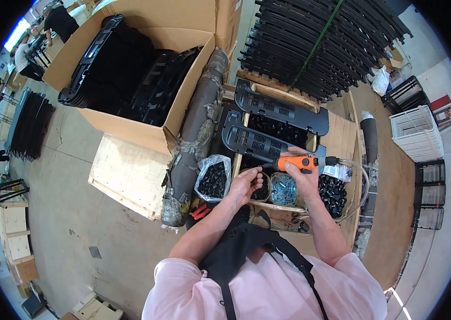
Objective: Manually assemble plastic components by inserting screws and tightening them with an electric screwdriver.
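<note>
My right hand is wrapped round an orange power screwdriver, which lies level with its tip to the left. A clear hose curves from its back end. At the tip, my left hand is closed in a pinch; whatever its fingertips hold is too small to make out. Just beyond the hands lies a black slotted plastic panel, with a second black panel behind it. Below the screwdriver sits a tub of silvery-blue screws. Left of my left hand is a plastic bag of small black parts.
Black fittings fill a bin at right. A cardboard box of black panels stands at far left, beside a worn padded roller. Black slatted parts are stacked at the back. Red-handled pliers lie near my left forearm.
</note>
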A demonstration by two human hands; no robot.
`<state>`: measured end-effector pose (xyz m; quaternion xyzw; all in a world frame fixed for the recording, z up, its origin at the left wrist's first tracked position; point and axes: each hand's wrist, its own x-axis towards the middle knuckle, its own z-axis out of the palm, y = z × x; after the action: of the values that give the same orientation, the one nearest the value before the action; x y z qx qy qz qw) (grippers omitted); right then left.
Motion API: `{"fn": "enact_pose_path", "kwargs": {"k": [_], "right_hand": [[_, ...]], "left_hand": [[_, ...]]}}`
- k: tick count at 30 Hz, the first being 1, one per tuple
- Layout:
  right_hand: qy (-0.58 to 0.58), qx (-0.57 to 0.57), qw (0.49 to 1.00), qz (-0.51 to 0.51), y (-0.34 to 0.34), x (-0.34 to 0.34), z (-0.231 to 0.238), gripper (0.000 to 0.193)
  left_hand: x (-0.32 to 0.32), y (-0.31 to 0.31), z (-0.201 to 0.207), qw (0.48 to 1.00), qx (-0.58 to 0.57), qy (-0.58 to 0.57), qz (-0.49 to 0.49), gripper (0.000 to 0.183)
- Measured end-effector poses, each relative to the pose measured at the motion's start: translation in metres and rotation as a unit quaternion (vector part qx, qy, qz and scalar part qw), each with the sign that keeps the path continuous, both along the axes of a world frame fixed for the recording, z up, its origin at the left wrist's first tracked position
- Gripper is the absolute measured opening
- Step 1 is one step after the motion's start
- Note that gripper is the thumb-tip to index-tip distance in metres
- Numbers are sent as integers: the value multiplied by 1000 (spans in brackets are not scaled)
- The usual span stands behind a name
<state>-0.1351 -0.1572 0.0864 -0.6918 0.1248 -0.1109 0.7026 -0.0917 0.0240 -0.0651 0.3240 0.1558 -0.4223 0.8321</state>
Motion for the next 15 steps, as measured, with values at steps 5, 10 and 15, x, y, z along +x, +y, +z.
{"fn": "enact_pose_path", "kwargs": {"k": [5,10,15], "right_hand": [[11,-12,1000,3,2,-4,0,48],[14,-4,1000,0,6,-4,-3,49],[25,8,1000,-1,9,0,-2,49]], "left_hand": [[5,-1,4,994,-11,96,51,22],[6,-5,8,993,-32,94,60,20],[8,-3,5,990,-77,90,76,19]]}}
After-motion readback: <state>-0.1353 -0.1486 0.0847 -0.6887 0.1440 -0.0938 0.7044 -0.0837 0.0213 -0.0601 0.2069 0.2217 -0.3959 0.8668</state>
